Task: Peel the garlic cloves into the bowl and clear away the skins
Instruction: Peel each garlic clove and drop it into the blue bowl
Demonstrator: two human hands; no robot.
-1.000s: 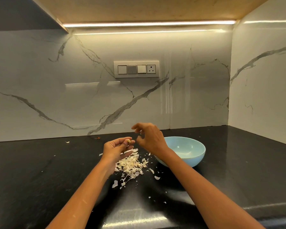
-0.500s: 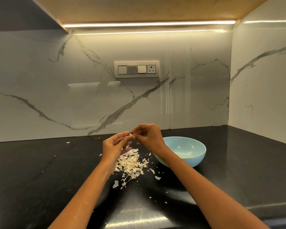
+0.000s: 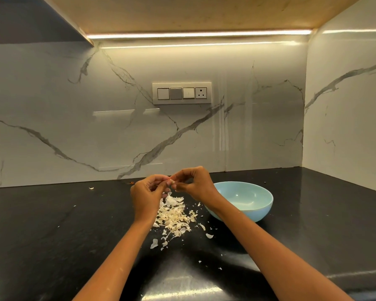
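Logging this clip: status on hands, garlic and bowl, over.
Left hand and right hand both pinch one garlic clove, raised above skin pile. Blue bowl right of pile; visible part empty. Nothing blocking.

Head camera looks forward and down at the countertop [image 3: 52,224].

A glossy black surface [image 3: 52,235] meets white grey-veined marble walls [image 3: 52,105] at a corner, with a switch panel [image 3: 181,93] on the back wall and a lit light strip [image 3: 198,35] under a wooden cabinet [image 3: 193,11]
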